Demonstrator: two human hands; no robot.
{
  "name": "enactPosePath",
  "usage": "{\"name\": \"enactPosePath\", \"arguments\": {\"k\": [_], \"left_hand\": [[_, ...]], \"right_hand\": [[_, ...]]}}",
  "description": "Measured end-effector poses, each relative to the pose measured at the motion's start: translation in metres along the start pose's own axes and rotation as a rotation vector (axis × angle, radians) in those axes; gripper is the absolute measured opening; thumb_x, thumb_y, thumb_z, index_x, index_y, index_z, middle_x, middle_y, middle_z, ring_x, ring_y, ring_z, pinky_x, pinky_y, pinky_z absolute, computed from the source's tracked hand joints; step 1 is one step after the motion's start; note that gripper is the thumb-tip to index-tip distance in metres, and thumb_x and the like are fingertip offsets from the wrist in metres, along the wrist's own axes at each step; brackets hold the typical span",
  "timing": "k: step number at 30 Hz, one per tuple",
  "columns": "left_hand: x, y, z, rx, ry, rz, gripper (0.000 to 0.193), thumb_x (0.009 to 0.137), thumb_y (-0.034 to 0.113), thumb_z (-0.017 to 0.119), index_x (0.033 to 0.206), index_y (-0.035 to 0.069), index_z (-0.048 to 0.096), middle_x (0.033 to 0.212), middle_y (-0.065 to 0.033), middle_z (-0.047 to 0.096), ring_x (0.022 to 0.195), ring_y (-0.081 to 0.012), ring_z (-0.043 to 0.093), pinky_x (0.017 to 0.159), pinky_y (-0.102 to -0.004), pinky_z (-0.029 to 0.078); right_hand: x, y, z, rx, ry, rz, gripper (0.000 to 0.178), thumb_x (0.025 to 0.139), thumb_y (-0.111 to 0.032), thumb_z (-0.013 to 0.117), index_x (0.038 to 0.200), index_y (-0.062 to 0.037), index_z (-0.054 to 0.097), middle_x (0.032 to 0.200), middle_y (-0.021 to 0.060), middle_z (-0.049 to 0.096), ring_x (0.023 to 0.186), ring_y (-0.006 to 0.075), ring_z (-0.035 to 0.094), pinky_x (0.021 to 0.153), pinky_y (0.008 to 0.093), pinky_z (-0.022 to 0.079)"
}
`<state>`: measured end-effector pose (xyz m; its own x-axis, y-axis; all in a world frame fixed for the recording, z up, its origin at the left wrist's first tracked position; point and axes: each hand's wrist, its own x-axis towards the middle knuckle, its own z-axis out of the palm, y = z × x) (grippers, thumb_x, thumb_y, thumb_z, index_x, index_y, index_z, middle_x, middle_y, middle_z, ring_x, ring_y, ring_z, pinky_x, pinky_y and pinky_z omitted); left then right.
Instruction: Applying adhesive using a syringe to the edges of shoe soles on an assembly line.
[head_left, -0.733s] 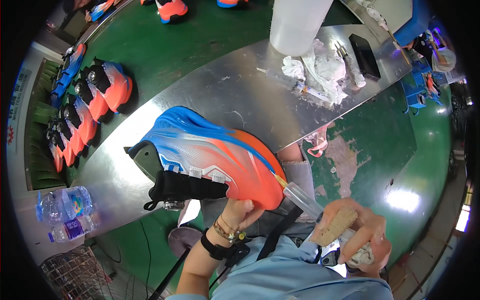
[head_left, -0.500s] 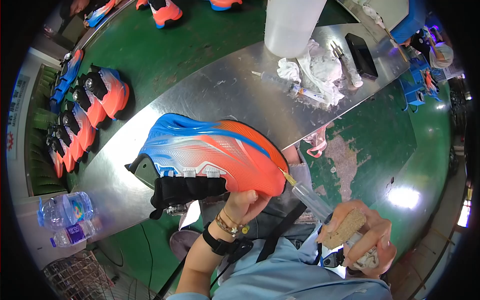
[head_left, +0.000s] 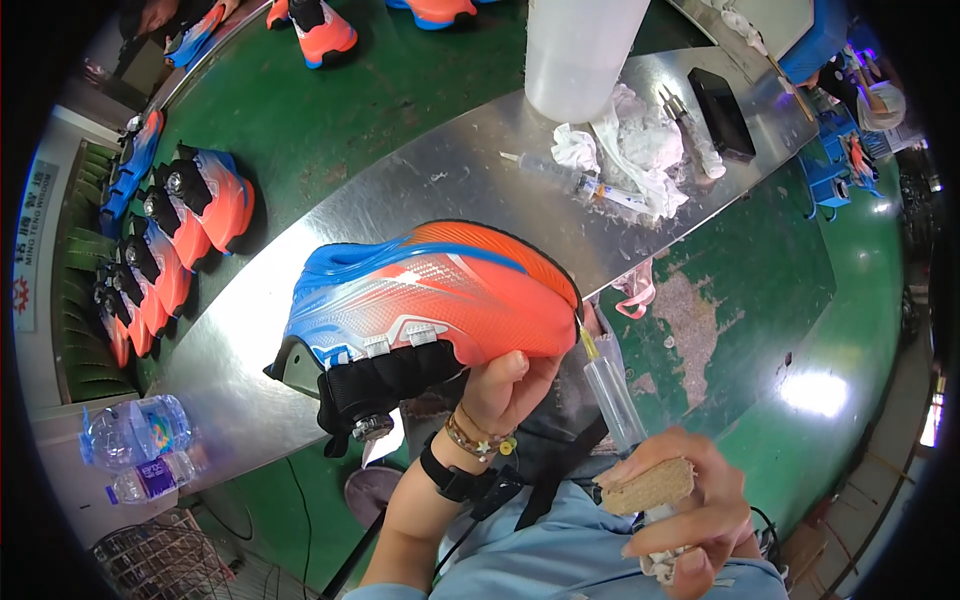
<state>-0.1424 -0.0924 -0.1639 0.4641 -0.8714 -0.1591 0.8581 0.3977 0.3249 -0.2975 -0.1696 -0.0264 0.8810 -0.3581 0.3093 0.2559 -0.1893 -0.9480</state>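
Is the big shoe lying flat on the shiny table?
No, the left hand holds the orange and blue shoe up above the metal table, while the right hand points a syringe at its toe.

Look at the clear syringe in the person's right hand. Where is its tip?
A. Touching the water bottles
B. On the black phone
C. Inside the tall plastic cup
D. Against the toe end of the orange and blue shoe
D: the syringe, gripped in the right hand, has its yellowish tip at the toe edge of the shoe, which the left hand holds up.
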Motion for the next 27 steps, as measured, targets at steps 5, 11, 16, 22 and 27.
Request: {"name": "enactPosePath", "arguments": {"k": [5,11,16,22,27], "left_hand": [[0.013,0.005,0.016,-0.020,-0.030,0.062,0.076,0.069,0.027,0.078,0.131,0.009,0.038,0.140,-0.0078,0.035,0.132,-0.0214,0.030,0.113,-0.0432,0.018],[0.010,0.015,0.060,0.003,0.150,0.108,0.052,0.080,0.031,0.067,0.121,0.005,0.047,0.131,-0.0082,0.046,0.129,-0.0224,0.036,0.110,-0.0412,0.028],[0.004,0.034,0.091,-0.044,0.421,-0.009,0.032,0.087,0.029,0.061,0.107,0.005,0.055,0.098,-0.0060,0.065,0.094,-0.0163,0.061,0.105,-0.0373,0.037],[0.003,0.040,0.096,0.037,0.451,-0.058,0.033,0.086,0.032,0.060,0.108,0.007,0.055,0.110,-0.0098,0.061,0.100,-0.0167,0.059,0.096,-0.0317,0.046],[0.010,0.040,0.096,0.075,0.485,-0.096,0.045,0.086,0.036,0.059,0.116,0.003,0.049,0.122,-0.0148,0.054,0.107,-0.0175,0.057,0.086,-0.0245,0.051]], "right_hand": [[0.010,-0.009,0.009,-0.084,0.052,0.050,0.040,0.085,-0.036,0.045,0.065,-0.0091,0.067,0.101,0.0212,0.051,0.074,0.0265,0.061,0.063,0.0325,0.050],[0.014,0.005,0.013,-0.077,0.085,-0.039,0.033,0.082,-0.033,0.048,0.065,-0.0108,0.067,0.102,0.0205,0.051,0.074,0.0260,0.061,0.063,0.0336,0.050],[0.017,0.019,0.009,-0.162,-0.017,-0.184,0.019,0.072,-0.026,0.053,0.070,-0.0120,0.066,0.104,0.0201,0.054,0.075,0.0268,0.062,0.065,0.0336,0.047],[0.009,0.026,0.012,-0.210,-0.032,-0.237,0.018,0.069,-0.027,0.055,0.074,-0.0128,0.065,0.103,0.0215,0.055,0.072,0.0281,0.061,0.065,0.0337,0.046],[0.003,0.037,0.012,-0.229,-0.021,-0.237,0.020,0.065,-0.027,0.058,0.077,-0.0133,0.064,0.105,0.0218,0.055,0.073,0.0285,0.059,0.065,0.0339,0.046]]}}
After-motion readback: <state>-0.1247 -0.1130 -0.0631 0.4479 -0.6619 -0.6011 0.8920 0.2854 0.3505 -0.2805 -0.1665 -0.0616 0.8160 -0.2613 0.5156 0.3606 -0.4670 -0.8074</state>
